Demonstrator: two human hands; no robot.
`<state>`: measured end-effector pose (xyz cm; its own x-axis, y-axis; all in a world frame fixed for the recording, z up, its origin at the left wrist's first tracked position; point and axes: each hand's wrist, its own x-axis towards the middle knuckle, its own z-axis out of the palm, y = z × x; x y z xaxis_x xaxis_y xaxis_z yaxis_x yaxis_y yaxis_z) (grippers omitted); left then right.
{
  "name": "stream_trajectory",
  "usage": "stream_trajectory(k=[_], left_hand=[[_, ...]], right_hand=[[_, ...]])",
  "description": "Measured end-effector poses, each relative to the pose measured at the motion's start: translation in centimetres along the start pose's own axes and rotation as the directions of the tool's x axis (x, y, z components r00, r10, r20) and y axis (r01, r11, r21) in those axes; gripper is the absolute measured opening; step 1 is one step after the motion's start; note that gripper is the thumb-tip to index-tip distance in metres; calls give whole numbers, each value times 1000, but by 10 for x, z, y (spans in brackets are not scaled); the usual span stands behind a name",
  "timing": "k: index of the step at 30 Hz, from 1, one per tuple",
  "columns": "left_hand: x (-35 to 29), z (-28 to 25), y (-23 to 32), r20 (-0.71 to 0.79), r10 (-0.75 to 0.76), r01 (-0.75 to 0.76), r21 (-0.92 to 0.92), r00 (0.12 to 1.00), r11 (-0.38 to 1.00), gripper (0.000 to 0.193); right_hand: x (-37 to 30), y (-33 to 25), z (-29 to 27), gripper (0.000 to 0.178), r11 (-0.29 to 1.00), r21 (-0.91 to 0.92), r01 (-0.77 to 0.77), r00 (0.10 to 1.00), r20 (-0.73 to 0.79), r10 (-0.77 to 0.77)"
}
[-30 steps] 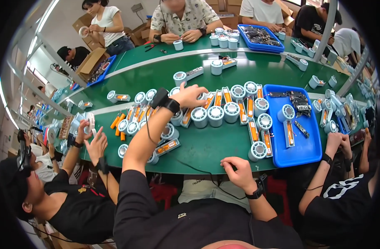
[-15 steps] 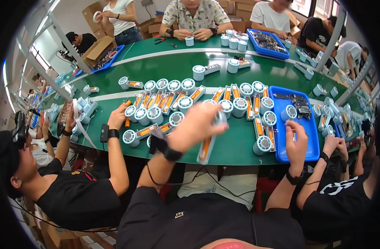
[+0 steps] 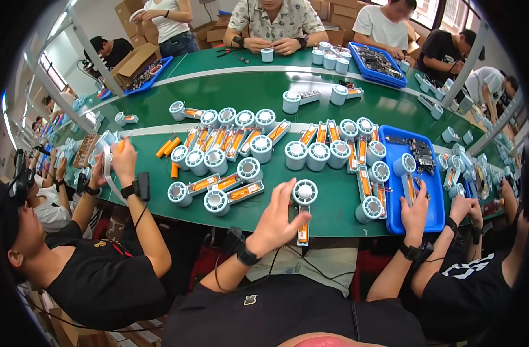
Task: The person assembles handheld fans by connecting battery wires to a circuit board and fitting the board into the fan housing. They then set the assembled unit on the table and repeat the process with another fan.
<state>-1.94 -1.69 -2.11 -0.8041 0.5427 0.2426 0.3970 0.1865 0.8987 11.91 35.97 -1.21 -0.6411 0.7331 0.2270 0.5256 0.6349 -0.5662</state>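
Near the table's front edge, a light-blue handheld fan body (image 3: 304, 192) with an orange cell in its handle is beside my left hand (image 3: 276, 224). The fingers of this hand are spread and stretched out. Its thumb lies across the view of the handle. Over the blue tray (image 3: 394, 217), my right hand (image 3: 413, 213) has its fingers and thumb around the handle of another fan body (image 3: 404, 165), whose round head points away from me. Several similar fan bodies (image 3: 216, 200) lie in rows to the left, their orange cells showing. More fan bodies (image 3: 371, 208) lie beside the tray.
Dark circuit parts (image 3: 422, 153) lie in the tray's far end. Loose orange cells (image 3: 168, 147) sit at left, near a co-worker's hand (image 3: 123, 163). Another co-worker's hands (image 3: 464, 208) are close on the right. People work across the green table (image 3: 230, 95).
My left hand has drawn back toward me and its fingers have spread beside the fan body. My right hand has closed round the handle of the fan body over the tray.
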Motion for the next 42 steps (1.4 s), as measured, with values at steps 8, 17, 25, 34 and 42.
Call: stream_trajectory(k=[8, 17, 25, 34, 42], left_hand=[[-15, 15, 10, 300, 238, -317, 252, 924, 914, 95], [9, 18, 6, 113, 224, -248, 294, 968, 923, 91], [-7, 2, -6, 181, 180, -217, 207, 967, 954, 87], [-7, -16, -1, 23, 364, -365, 62, 931, 929, 58], [-2, -13, 16, 370, 41, 199, -585, 928, 786, 41]], right_hand=[[30, 81, -16, 62, 845, -505, 176, 935, -184, -304], [39, 66, -25, 34, 963, -229, 140, 968, -173, -182], [43, 88, -27, 31, 979, -204, 13, 996, -88, -32], [7, -23, -39, 19, 986, -81, 145, 833, -527, -165], [-78, -168, 37, 29, 309, 367, 877, 385, -155, -910]])
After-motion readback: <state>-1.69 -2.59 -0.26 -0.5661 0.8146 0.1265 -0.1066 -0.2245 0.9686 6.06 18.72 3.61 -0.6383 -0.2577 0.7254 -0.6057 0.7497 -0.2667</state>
